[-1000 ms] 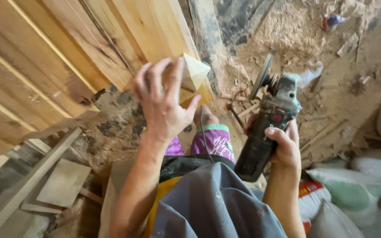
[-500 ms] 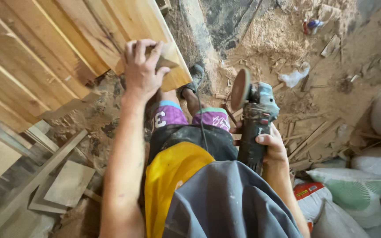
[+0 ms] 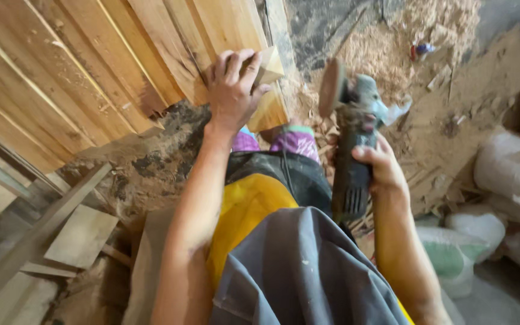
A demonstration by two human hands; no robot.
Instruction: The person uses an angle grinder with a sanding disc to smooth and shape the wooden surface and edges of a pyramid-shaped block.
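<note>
My left hand (image 3: 231, 90) presses a small pale wooden block (image 3: 267, 65) down on the near end of a stack of wooden planks (image 3: 91, 78). My fingers wrap over the block's top, and only its right corner shows. My right hand (image 3: 380, 168) grips the dark body of an angle grinder (image 3: 350, 132). The grinder's round sanding disc (image 3: 331, 87) faces left, a short way to the right of the block and apart from it. A thin cord runs down from the grinder across my lap.
Sawdust and wood scraps (image 3: 392, 54) cover the ground ahead. Several filled white sacks (image 3: 507, 168) lie at the right. A flat board (image 3: 82, 235) and a long wooden strip (image 3: 43, 229) rest at the lower left. My legs are below the planks' end.
My left hand has carried the block from the air down onto the planks' end. My right hand has lifted the grinder higher, with its disc closer to the block.
</note>
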